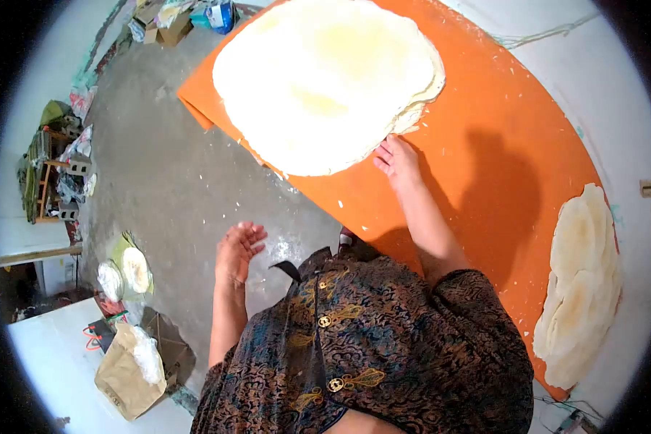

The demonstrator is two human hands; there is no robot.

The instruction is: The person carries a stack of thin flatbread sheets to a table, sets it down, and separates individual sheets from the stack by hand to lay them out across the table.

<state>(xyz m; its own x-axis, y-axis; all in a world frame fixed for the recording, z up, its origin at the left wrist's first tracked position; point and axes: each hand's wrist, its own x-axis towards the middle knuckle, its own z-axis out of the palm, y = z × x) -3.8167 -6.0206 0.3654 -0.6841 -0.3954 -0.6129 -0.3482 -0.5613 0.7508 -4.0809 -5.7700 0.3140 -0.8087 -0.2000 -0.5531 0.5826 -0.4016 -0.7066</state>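
A large stack of round, thin flatbreads [325, 87] lies on an orange cloth [484, 108], its top pale with light brown patches. My right hand [398, 158] is at the stack's lower right edge, fingertips touching or just beside the rim; whether they grip a sheet is hidden. Several layers show at the stack's ragged right side. Over the grey floor, apart from the cloth, my left hand [240, 249] hangs in the air with its fingers loosely curled and apart, holding nothing.
Another pile of overlapping flatbreads [582, 289] rests at the cloth's right end, along the wall. A brown paper bag [130, 372] stands at lower left. Cardboard boxes [170, 29] sit at the far upper left, and a cluttered shelf [54, 173] lines the left wall. Crumbs dot the floor [173, 159].
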